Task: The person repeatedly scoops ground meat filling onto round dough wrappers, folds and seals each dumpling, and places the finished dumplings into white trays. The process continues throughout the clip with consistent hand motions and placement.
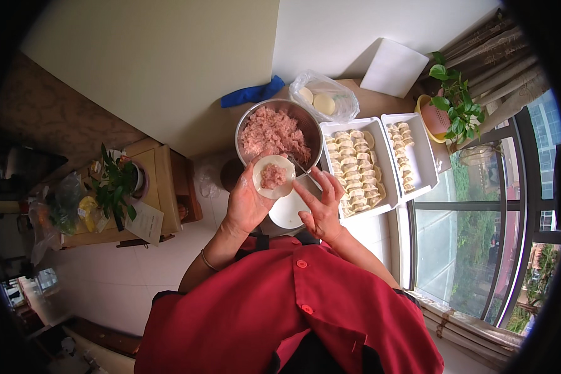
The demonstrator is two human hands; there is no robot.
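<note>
On the palm and fingers of my left hand lies a round dumpling wrapper with a mound of raw minced meat in its middle. My right hand is just right of it, fingers apart, the index fingertip at the wrapper's edge. Beyond both hands stands a steel bowl of minced meat filling. A metal utensil handle slants from that bowl towards my right fingers; whether they touch it is unclear. Below the hands is a white dish, partly covered by them.
Two white trays on the right hold rows of folded dumplings. A plastic bag with round wrappers, a blue cloth, a white panel and a potted plant line the back. A wooden cabinet stands left.
</note>
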